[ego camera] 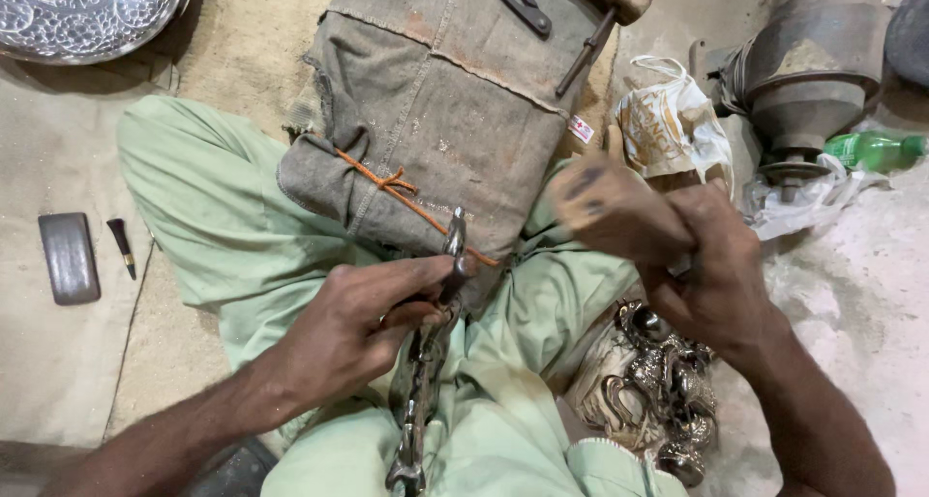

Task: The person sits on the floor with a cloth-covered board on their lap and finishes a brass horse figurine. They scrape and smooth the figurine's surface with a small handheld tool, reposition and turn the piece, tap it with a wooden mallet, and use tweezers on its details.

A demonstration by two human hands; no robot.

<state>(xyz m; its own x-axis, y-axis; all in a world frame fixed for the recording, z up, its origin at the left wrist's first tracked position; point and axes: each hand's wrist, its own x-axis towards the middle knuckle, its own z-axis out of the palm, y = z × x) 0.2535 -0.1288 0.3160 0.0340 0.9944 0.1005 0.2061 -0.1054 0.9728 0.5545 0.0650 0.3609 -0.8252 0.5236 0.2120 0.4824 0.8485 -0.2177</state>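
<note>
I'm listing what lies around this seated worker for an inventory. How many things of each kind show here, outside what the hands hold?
Embossed silver tray: 1
Dark flat stone: 1
Small dark-tipped tool: 1
Green plastic bottle: 1
Plastic bags, printed and clear: 2
Grey padded cloth block: 1
Pile of silver metal pieces: 1
Total: 8

Both forearms come in from the bottom of the view, bare to the elbow. The left hand (353, 323) lies low over the lap, palm down, fingers curled inward and thumb pressed forward in a tight pinch. The right hand (711, 270) sits higher and further out, wrist cocked, knuckles up, fingers wrapped into a closed fist. The two hands are well apart.
</note>
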